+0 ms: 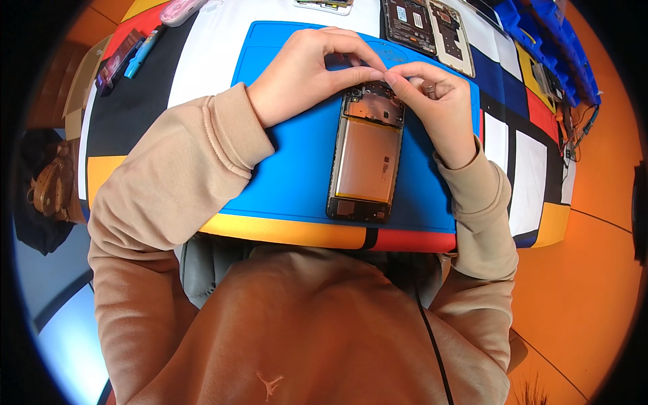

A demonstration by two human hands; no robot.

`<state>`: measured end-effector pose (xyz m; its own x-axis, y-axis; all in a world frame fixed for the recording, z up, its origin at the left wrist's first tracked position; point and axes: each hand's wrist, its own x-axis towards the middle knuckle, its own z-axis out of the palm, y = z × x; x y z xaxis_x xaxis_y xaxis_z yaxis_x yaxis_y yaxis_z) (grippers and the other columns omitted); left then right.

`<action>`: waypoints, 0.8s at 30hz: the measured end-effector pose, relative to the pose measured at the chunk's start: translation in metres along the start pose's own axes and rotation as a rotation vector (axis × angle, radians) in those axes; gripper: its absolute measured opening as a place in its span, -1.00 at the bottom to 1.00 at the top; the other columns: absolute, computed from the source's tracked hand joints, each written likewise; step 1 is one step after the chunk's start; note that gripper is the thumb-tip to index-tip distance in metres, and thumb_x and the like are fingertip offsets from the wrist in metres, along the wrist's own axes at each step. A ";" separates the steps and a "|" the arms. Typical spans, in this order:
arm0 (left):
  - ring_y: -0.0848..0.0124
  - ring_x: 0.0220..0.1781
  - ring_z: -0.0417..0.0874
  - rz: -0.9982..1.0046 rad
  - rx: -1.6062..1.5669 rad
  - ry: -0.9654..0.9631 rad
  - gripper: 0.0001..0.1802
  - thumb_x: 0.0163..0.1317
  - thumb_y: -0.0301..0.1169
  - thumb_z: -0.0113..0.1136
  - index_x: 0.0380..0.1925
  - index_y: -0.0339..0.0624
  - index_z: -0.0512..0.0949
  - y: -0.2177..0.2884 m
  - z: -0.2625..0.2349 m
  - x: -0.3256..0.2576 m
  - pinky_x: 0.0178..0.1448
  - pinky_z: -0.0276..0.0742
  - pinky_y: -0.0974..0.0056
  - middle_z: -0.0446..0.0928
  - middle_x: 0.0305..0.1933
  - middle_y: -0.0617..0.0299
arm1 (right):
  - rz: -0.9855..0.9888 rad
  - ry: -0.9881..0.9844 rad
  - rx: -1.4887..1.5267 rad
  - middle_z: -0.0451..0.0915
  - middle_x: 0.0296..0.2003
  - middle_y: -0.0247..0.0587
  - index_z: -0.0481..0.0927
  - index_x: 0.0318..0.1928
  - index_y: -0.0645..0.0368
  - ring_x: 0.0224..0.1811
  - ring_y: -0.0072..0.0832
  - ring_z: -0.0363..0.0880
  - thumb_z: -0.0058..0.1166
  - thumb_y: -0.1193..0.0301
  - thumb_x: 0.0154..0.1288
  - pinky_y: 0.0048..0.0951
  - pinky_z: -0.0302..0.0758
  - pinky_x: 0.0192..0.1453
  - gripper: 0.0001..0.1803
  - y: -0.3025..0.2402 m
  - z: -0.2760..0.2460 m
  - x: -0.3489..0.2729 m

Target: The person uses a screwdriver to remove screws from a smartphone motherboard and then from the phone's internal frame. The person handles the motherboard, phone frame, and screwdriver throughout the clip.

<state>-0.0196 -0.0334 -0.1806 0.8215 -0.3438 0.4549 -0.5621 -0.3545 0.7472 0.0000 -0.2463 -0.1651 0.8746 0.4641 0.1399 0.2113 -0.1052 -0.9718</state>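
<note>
**A:** Checking hand positions. Where's the opened phone (366, 159)?

**B:** Flat on the blue work mat (297, 169), long axis running away from the person, back cover off. Copper-coloured panel fills the middle, dark frame around it.

**A:** Left hand (304, 74)?

**B:** Over the phone's top end, fingers curled, tips pinched together at the upper edge. Can't tell if anything small sits between them.

**A:** Right hand (435, 108)?

**B:** Just beside the phone's top right corner, fingers bunched, tips meeting the left hand's tips. Touching the frame there. Grip on any part: can't tell.

**A:** Surroundings?

**B:** Two more phone parts (432, 27) lie beyond the mat, top right. Blue bins (547, 34) at the far right. Blue pen-like tool (142, 52) far left on the colour-block table (526, 182).
</note>
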 end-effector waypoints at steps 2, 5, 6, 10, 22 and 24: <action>0.44 -0.13 0.65 -0.007 0.001 0.014 -0.84 0.29 -0.44 0.31 -0.16 -0.22 0.72 0.001 0.001 -0.001 0.07 0.57 0.37 0.66 -0.18 0.22 | 0.016 0.002 -0.086 0.34 -0.67 -0.59 0.72 -0.28 0.23 -0.62 -0.83 0.20 0.28 0.48 0.26 -0.69 0.08 -0.54 -0.92 -0.003 -0.010 0.001; 0.46 -0.14 0.64 -0.044 0.006 0.023 -0.84 0.31 -0.41 0.30 -0.16 -0.19 0.72 0.002 0.001 -0.001 0.06 0.56 0.38 0.67 -0.17 0.23 | -0.083 0.135 -0.480 0.28 -0.70 -0.56 0.70 -0.34 0.16 -0.63 -0.80 0.15 0.28 0.45 0.15 -0.64 0.09 -0.53 -0.93 -0.005 -0.031 0.008; 0.46 -0.14 0.64 -0.061 0.009 0.024 -0.83 0.31 -0.40 0.30 -0.15 -0.18 0.72 0.002 0.001 -0.001 0.06 0.56 0.38 0.67 -0.17 0.23 | -0.088 0.162 -0.582 0.26 -0.71 -0.52 0.68 -0.39 0.13 -0.63 -0.78 0.14 0.25 0.42 0.06 -0.60 0.11 -0.53 -0.92 -0.004 -0.038 0.009; 0.47 -0.16 0.62 -0.062 0.031 0.017 -0.83 0.31 -0.39 0.30 -0.15 -0.16 0.73 0.002 0.001 -0.001 0.04 0.55 0.40 0.67 -0.17 0.24 | 0.051 0.153 -0.730 0.35 -0.70 -0.47 0.70 -0.38 0.13 -0.61 -0.70 0.29 0.27 0.30 0.04 -0.57 0.25 -0.48 -0.82 0.005 -0.058 0.019; 0.45 -0.10 0.65 -0.086 0.012 0.015 -0.78 0.43 -0.43 0.08 -0.08 -0.21 0.68 -0.009 0.002 -0.002 0.08 0.56 0.37 0.70 -0.11 0.20 | -0.024 0.174 -0.244 0.45 -0.59 -0.45 0.62 -0.16 0.17 -0.55 -0.72 0.29 -0.10 0.34 0.40 -0.62 0.15 -0.46 -0.75 0.004 -0.076 0.026; 0.44 -0.06 0.67 -0.092 -0.011 0.006 -0.76 0.44 -0.46 0.04 -0.06 -0.24 0.66 -0.010 0.002 -0.002 0.12 0.57 0.35 0.70 -0.11 0.17 | -0.073 0.190 -0.114 0.47 -0.58 -0.44 0.58 -0.09 0.16 -0.55 -0.75 0.28 -0.12 0.32 0.49 -0.67 0.13 -0.47 -0.76 -0.002 -0.066 0.024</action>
<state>-0.0159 -0.0311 -0.1902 0.8705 -0.3046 0.3866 -0.4827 -0.3746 0.7916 0.0499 -0.2929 -0.1476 0.9193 0.3013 0.2531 0.3157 -0.1809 -0.9315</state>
